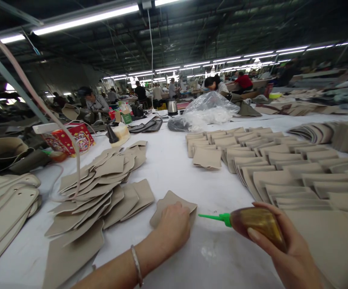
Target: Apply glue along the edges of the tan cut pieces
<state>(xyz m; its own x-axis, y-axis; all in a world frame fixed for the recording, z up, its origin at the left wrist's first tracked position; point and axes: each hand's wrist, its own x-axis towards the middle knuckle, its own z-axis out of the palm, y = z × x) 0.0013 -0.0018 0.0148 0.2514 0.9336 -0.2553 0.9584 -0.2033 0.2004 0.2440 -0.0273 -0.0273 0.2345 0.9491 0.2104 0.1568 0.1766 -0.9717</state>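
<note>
The right hand is gripping a shiny, golden-brown, see-through bottle with a long, thin, green spout. The bottle is running sideways, almost level, and its spout is pointing toward the left hand. That hand is curling over a flat, four-cornered, beige piece beneath it; I cannot tell if it is pinching. A messy beige heap is lying left of it.

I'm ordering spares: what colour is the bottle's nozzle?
The nozzle is bright green; head view.
</note>
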